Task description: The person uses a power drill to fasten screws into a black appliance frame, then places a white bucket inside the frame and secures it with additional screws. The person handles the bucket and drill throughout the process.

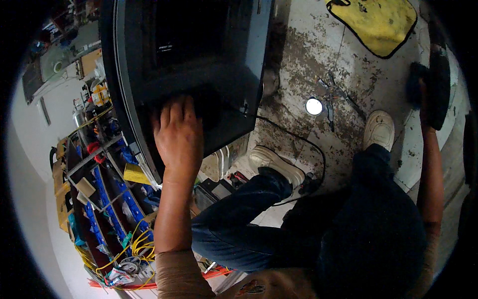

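Observation:
A big dark metal cabinet point(249, 84) lies in front of me at the upper left, its hollow side facing up. My left hand point(178, 124) reaches into it, palm down, fingers somewhat apart on its near inner face. A black patch beside the fingers could be shadow or a dark cloth; I cannot tell which. Out at the far right, my right hand point(423, 97) is raised and closed around something dark. Black shapes point(439, 84) cover most of that hand, so the held thing cannot be made out. A black cable point(298, 135) runs from the cabinet's corner to the floor.
On the stained floor lie a round white light point(313, 106), crossed metal strips point(343, 93) and a yellow cloth point(381, 25) with black edging. My shoes point(379, 130) stand close by. Shelving with blue bins point(102, 192) and yellow cables point(142, 247) fill the left.

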